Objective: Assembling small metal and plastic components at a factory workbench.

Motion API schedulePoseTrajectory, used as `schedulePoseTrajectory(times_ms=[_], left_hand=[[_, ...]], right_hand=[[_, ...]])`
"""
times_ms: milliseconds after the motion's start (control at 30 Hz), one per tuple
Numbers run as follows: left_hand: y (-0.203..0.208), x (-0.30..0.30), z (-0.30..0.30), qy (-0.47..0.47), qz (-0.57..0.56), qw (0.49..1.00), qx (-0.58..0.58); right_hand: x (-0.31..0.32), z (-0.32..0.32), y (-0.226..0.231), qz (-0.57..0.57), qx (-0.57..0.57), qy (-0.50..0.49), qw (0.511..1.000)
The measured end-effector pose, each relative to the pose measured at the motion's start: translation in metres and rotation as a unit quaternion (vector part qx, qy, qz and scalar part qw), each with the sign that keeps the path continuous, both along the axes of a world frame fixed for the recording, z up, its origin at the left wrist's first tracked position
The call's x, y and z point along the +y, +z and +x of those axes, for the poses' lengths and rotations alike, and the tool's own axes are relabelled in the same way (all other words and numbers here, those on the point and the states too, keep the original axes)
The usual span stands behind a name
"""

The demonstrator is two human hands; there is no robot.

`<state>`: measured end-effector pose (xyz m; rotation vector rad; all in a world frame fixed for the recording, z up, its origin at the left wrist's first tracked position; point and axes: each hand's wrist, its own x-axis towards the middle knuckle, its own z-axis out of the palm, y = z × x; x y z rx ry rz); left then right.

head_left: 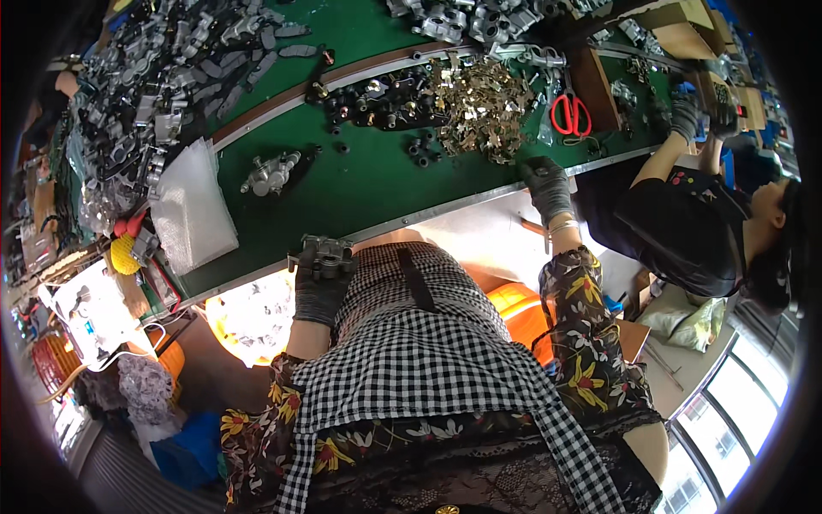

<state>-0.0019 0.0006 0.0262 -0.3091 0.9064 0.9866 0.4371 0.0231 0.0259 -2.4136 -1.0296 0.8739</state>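
My left hand (320, 295), in a dark grey glove, is closed around a silver metal brake caliper (325, 254) at the front edge of the green bench (282, 218). My right hand (548, 188), gloved as well, is at the same edge, just below a heap of small brass-coloured metal clips (484, 103). Its fingers are curled together, and whatever they may hold is hidden. Another caliper (272, 174) lies on the bench, beyond my left hand. Several small black rubber caps (421, 149) are scattered beside the clips, with a pile of dark bolts or pins (377, 101) behind them.
Red-handled scissors (571, 116) lie right of the clips. Clear plastic bags (190, 210) rest at the left, near a large heap of metal parts (154, 111). More castings (479, 19) are piled at the back. A co-worker (693, 206) in black works at the right.
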Motion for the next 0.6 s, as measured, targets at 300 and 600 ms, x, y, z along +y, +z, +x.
schedulePoseTrajectory(times_ms=[300,600], left_hand=[[0.015,0.008,0.009,-0.013,-0.008,1.000,0.017],[-0.014,-0.006,0.020,-0.003,0.167,0.976,-0.141]], right_hand=[[0.020,-0.028,-0.011,0.006,0.002,-0.076,0.997],[0.017,-0.126,0.070,0.001,0.356,-0.019,0.934]])
